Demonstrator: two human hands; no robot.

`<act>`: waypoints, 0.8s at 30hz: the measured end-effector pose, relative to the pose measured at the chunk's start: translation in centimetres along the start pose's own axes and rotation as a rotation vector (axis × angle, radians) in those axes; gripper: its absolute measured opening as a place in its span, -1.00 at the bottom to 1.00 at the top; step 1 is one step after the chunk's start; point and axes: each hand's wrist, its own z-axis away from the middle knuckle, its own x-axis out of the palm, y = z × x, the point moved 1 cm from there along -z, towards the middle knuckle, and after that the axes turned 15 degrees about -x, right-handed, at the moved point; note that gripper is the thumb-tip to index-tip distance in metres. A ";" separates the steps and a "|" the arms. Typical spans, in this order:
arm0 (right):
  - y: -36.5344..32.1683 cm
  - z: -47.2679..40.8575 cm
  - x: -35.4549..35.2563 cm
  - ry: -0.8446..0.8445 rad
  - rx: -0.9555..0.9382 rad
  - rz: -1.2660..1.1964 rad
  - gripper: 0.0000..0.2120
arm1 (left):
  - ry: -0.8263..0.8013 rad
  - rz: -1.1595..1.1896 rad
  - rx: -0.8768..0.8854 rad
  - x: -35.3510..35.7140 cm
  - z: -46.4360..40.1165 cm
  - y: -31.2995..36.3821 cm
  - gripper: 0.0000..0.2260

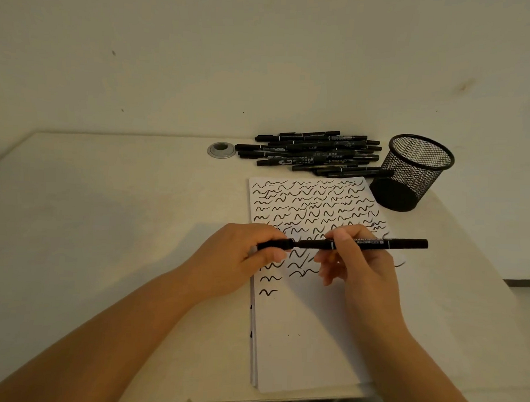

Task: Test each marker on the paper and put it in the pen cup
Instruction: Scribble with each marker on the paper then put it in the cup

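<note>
Your table point(113, 213) carries the sheet of paper point(307, 328), its upper part filled with black squiggles; beyond its far edge lies the pile of markers point(313, 151), and just right of that pile the mesh pen cup point(409, 172) stands apart from the paper's far right corner. Above the paper you hold one marker point(361, 244) level, running left to right between your hands; your left hand point(240, 260) curls round its left end at the cap, while your right hand point(360, 264) pinches the barrel near the middle, the right end jutting free.
</note>
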 end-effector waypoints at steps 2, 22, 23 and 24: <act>-0.1 0.1 0.1 -0.023 -0.022 0.013 -0.78 | 0.006 -0.012 0.000 0.0 0.1 0.2 -0.92; 0.8 0.4 0.3 -0.228 -0.150 -0.019 -0.93 | -0.008 0.042 0.034 0.9 1.0 1.6 -0.76; 0.8 0.4 0.3 -0.232 -0.150 -0.030 -0.93 | -0.016 0.043 0.035 0.9 1.1 1.6 -0.76; 0.8 0.4 0.3 -0.237 -0.149 -0.037 -0.93 | -0.026 0.041 0.034 0.9 1.1 1.6 -0.75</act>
